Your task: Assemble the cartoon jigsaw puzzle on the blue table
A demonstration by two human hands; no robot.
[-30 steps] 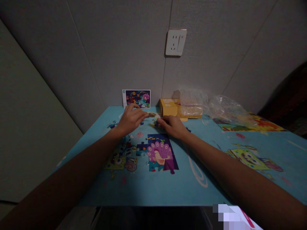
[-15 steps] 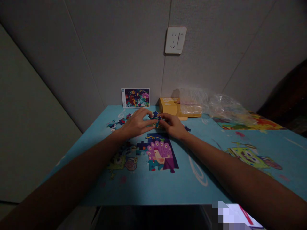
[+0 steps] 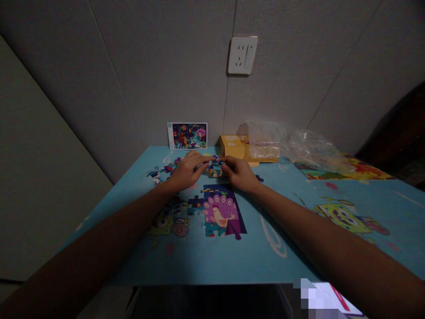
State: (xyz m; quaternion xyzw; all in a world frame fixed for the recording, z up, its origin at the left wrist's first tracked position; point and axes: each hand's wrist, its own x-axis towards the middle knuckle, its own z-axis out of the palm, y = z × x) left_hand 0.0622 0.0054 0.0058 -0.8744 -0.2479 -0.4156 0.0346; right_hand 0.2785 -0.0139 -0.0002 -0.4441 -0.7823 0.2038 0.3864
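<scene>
Between my two hands is a puzzle piece, dark blue along the top with lighter colours below. My right hand has it by the right side, thumb and fingers closed. The fingers of my left hand come together at its upper left edge. Just below, on the table, lies a joined puzzle section showing a pink and purple peacock. Loose puzzle pieces lie left of my left hand, partly hidden by it. More dark pieces peek out behind my right hand.
A picture card leans on the wall at the back. Beside it stands a yellow box, partly under clear plastic bags. A colourful sheet lies at the right. The blue table has printed cartoon figures.
My left fingers, earlier spread around the piece, have drawn together at its upper left edge. More of the piece's face shows now. My right hand has barely moved.
</scene>
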